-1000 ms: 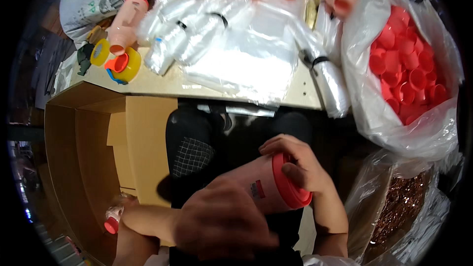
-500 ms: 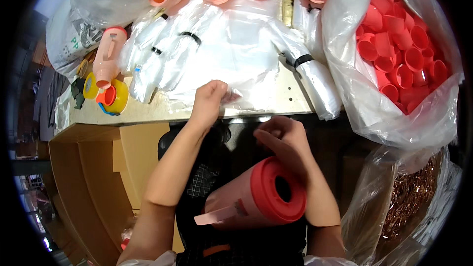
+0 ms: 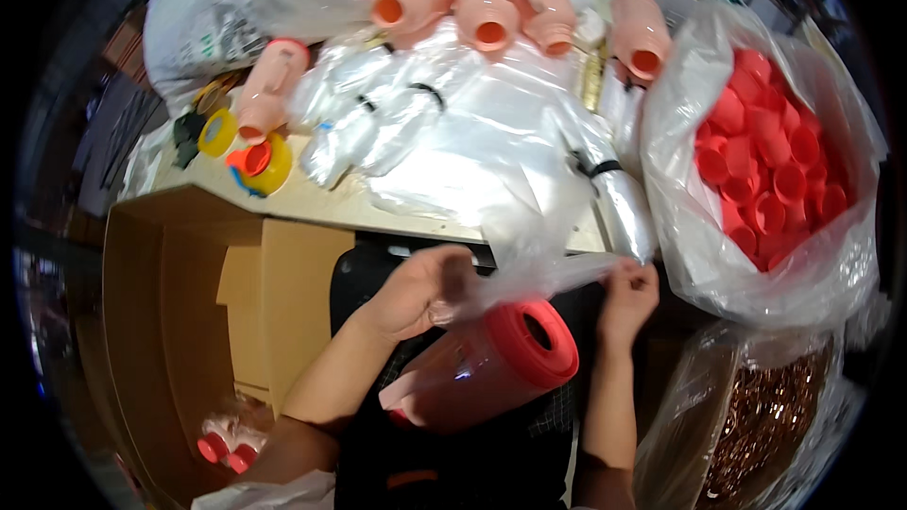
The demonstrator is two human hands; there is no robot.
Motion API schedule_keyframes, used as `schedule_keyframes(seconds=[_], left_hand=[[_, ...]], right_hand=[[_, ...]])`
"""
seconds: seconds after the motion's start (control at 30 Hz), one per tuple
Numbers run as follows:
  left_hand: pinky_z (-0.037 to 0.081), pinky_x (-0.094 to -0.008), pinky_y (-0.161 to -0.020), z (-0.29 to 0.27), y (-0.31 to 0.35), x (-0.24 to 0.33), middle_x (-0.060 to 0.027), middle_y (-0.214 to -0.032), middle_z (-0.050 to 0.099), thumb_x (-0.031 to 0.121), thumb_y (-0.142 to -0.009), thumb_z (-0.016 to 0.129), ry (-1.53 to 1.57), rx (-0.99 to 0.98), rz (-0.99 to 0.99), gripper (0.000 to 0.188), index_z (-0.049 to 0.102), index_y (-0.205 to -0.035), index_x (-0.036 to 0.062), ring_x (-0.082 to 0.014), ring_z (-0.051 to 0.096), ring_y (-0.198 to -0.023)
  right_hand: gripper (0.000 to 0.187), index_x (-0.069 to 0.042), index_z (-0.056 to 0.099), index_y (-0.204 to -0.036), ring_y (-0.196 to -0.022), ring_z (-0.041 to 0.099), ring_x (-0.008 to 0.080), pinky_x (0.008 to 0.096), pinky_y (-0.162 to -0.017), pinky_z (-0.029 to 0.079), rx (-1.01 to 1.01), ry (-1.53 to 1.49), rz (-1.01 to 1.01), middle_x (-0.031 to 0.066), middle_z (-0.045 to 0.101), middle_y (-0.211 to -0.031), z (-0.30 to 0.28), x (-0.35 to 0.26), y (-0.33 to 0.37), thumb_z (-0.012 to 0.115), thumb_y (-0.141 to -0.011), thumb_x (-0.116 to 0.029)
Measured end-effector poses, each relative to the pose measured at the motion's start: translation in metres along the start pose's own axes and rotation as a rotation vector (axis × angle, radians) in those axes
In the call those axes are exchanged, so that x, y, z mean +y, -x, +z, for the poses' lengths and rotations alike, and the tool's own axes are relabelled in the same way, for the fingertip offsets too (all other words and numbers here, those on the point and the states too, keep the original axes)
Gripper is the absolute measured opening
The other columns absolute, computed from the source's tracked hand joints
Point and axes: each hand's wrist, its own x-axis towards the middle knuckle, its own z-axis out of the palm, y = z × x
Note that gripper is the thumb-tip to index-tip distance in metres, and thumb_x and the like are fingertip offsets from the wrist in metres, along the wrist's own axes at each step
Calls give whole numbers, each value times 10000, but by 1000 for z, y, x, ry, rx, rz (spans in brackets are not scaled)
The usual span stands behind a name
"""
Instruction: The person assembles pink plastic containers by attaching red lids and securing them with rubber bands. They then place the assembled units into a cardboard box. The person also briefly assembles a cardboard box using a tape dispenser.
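At the far left, an open cardboard box (image 3: 307,297) holds two wrapped bottles with red caps (image 3: 229,451) near its lower end. Above it, on the worktop (image 3: 307,194), a yellow tape roll (image 3: 277,170) sits just beside a pink jug (image 3: 271,90). The left hand (image 3: 430,295) has its fingers curled shut on one end of a clear plastic bag (image 3: 548,279). The bag stretches between the hands, over a stack of clear bags' near edge and just above a large pink jug (image 3: 453,382), which lies tilted across the lap, its red end up and to the right. The right hand (image 3: 631,295) pinches the bag's other end between its fingers. Farther right, a plastic sack (image 3: 675,217) holds red cups (image 3: 770,161); below it are shiny brown strips (image 3: 761,425).
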Motion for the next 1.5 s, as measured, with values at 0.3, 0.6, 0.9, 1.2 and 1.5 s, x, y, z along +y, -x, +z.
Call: schedule_keyframes(seconds=[0.3,0.6,0.9,1.2,1.5], left_hand=[[283,-241,-479,-32,-16,-16,26,-648,421,180,-896,633,117,-330,-45,207,554,-1028,40,-95,358,-494],[356,-247,-547,1,-16,-1,15,-717,479,131,-925,631,144,-424,-124,195,563,-1085,42,-97,461,-607],[459,-274,-600,-54,-47,-49,-60,-836,603,-36,-853,631,-441,169,356,249,548,-1084,3,-90,544,-707],[543,-443,-852,-44,175,-39,-176,-1157,607,325,-808,749,-1299,225,353,533,580,-1210,18,-370,638,-1035],[476,-418,-1033,-128,275,-42,-219,-1265,609,181,-966,483,-767,971,692,444,523,-1370,2,-353,582,-1209]], right_hand=[[517,-40,517,-1334,-1043,573,163,264,-865,497,-141,-76,-42,102,589,-1208,2,-12,38,710,-856,-1],[413,-2,574,-1076,-1004,574,349,415,-932,460,-468,830,-772,146,588,-1022,63,-74,-22,787,-730,-76],[393,76,568,-1211,-1052,642,261,375,-863,553,-100,-3,-28,187,661,-1167,-24,36,25,574,-994,-251],[550,79,522,-1310,-1144,606,312,421,-948,517,-456,-108,458,212,576,-1307,-25,24,211,513,-1018,-387],[878,-33,203,-1524,-1268,553,265,379,-1001,491,-1797,-60,436,204,459,-1431,110,-86,273,759,-844,-38]])
